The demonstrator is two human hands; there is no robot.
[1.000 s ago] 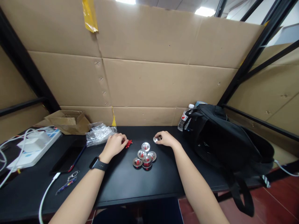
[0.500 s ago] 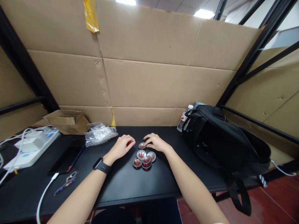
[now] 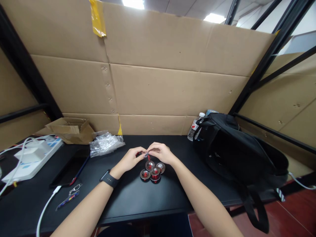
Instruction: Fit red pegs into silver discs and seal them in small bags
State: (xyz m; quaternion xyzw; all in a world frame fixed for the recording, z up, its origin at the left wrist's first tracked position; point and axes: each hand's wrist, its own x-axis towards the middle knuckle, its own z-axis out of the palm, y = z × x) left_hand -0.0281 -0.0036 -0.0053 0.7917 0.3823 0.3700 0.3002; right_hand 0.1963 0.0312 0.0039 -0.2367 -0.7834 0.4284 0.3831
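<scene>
The left forearm (image 3: 86,204) and right forearm (image 3: 197,191), both bare, cross the near edge of the desk (image 3: 148,200) and converge forward. The left hand (image 3: 130,159) and right hand (image 3: 162,153) lie nearer its far edge, backs upward, fingers curled, thumbs and fingertips drawn together in facing pinches.

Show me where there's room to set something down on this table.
Bare tabletop shows on the near side of the metal dishes, and between the right hand and the water bottle. Crowded: the table's left, with phone, keychain and power strip.
</scene>
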